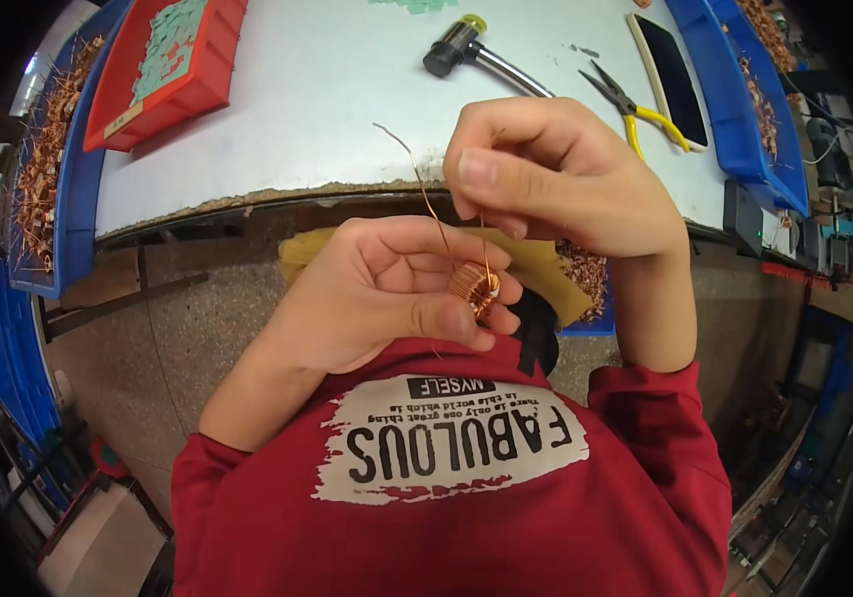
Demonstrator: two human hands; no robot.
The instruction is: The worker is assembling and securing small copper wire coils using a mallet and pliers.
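Between the thumb and fingers of my left hand sits a small ring-shaped coil wound with copper wire. One long loose wire end rises from it, curving up and to the left. My right hand, above and to the right, pinches another length of copper wire that runs up out of the coil's ring. The right fingertips hide the upper end of that wire. Both hands are over my lap, just in front of the table edge.
On the white table lie a hammer, yellow-handled pliers and a phone. A red bin holds pale green pieces. Blue bins with copper parts flank the table. Its front edge is worn.
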